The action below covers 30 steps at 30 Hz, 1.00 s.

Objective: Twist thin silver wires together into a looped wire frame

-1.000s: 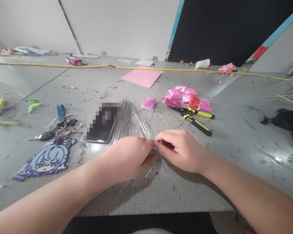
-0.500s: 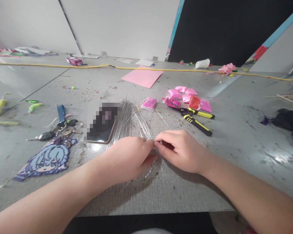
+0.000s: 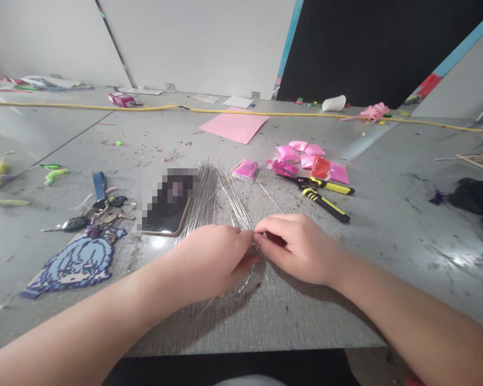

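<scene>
Thin silver wires (image 3: 234, 199) lie fanned out on the table, their near ends running under my hands. My left hand (image 3: 215, 254) is closed, thumb and fingers pinching wire. My right hand (image 3: 301, 247) meets it, its thumb and index fingertips pressed together on wire at the left fingertips. The exact pinch spot is partly hidden by the fingers. A curved loop of wire (image 3: 245, 283) shows below my left hand. A thicker bundle of straight wires (image 3: 203, 201) rests left of the loose ones, beside a phone (image 3: 167, 214) with a blurred screen.
Black and yellow pliers (image 3: 326, 206) lie open at the right, by several pink packets (image 3: 287, 154) and a red one (image 3: 320, 168). Keys (image 3: 108, 214) with a blue pixel-art charm (image 3: 78, 260) sit left. A yellow cord (image 3: 233, 112) crosses behind pink paper (image 3: 237, 126).
Both hands stay in nearly the same place with fingertips together. The view has shifted very slightly; nothing has been picked up or put down.
</scene>
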Each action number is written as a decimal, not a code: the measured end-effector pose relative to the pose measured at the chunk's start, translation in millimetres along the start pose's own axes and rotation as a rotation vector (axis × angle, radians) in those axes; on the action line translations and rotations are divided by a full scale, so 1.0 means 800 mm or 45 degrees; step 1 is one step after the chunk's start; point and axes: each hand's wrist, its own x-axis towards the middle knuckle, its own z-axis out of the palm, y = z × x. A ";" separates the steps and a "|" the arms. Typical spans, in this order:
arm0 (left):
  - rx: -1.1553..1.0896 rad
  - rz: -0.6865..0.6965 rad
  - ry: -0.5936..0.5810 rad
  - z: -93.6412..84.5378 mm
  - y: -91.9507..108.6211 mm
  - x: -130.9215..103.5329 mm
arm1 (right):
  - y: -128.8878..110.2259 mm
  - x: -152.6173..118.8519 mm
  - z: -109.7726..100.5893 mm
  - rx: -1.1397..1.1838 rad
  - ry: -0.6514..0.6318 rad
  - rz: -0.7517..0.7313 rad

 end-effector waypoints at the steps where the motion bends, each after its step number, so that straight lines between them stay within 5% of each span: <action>1: -0.001 -0.001 -0.002 0.000 0.000 0.000 | 0.000 0.000 0.000 -0.003 -0.003 0.001; 30: 0.029 0.010 0.012 0.002 -0.002 0.001 | 0.000 0.000 0.000 -0.005 -0.019 0.026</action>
